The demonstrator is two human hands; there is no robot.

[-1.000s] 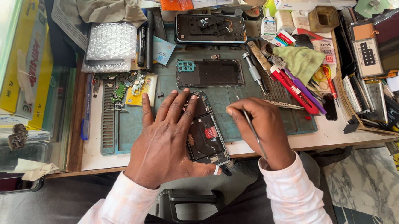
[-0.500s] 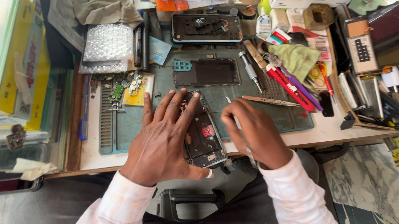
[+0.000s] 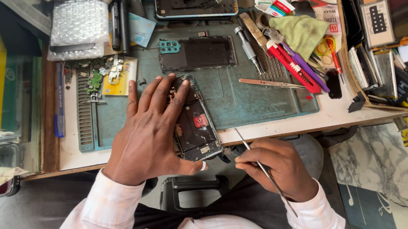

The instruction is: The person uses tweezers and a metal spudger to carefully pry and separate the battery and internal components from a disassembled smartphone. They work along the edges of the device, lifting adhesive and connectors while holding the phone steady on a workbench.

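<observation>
An opened phone (image 3: pixel 195 122) with bare dark insides and a red patch lies tilted on the teal work mat (image 3: pixel 242 100), its lower end past the bench edge. My left hand (image 3: pixel 148 132) lies flat on it, fingers spread over its upper left part, thumb with a ring under its lower edge. My right hand (image 3: pixel 278 166) is off the bench, below the edge to the right of the phone, pinching thin metal tweezers (image 3: pixel 263 170) that point up-left towards the bench edge.
A dark back cover (image 3: pixel 198 53) and a second opened phone (image 3: pixel 194 0) lie farther back. Loose tweezers (image 3: pixel 272 84), a screwdriver (image 3: pixel 248 44), red and purple tools (image 3: pixel 296 66) and a green cloth (image 3: pixel 303 33) are at right. Small parts (image 3: pixel 103 75) and bubble wrap (image 3: pixel 77 24) sit left.
My right hand has drawn back from over the phone to below the bench edge, tweezers still in it. My left hand stays pressed on the phone. The view has come closer.
</observation>
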